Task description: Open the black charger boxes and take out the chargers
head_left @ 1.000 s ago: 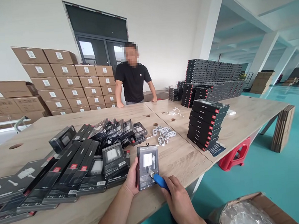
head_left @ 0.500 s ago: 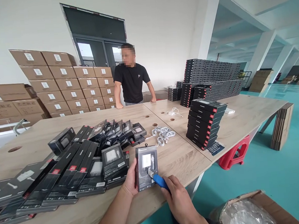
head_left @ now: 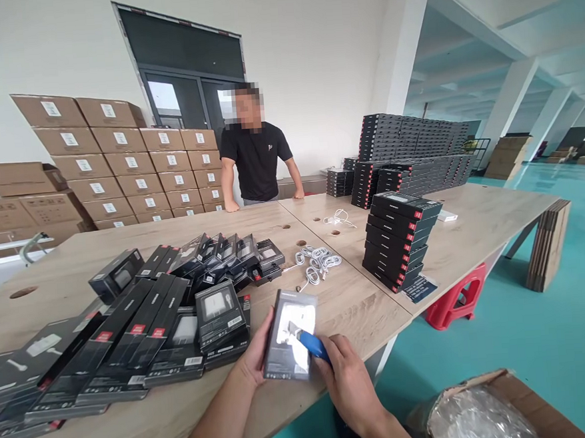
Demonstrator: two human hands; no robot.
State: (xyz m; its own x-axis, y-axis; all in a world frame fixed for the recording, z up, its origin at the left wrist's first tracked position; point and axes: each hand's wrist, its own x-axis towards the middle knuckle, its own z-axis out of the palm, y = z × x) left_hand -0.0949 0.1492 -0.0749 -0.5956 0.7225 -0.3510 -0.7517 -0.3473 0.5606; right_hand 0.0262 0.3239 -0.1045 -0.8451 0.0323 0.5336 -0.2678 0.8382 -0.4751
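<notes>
My left hand (head_left: 256, 356) is closed on the left edge of a dark charger box (head_left: 284, 358), tilted up just above the table's front. Bright glare covers much of its clear front window. In my right hand (head_left: 350, 380) is a blue-handled tool (head_left: 313, 345) with a short, flat, pale head. That head lies against or just over the front of the box; contact is hard to tell. Left of my hands, similar charger boxes (head_left: 220, 315) lie in a spread, leaning pile. White cables (head_left: 320, 262) lie coiled beyond the held box.
A stack of black boxes (head_left: 399, 241) stands at right on the wooden table (head_left: 349, 308), with a long wall of boxes (head_left: 412, 140) behind. Opposite stands a person (head_left: 257, 161), hands on the table. A carton of clear plastic (head_left: 481, 419) and a red stool (head_left: 456, 301) are at right.
The box has tilted and shifted slightly right, so glare now fills its window. The tool's head has moved a little up its front. The view has shifted slightly.
</notes>
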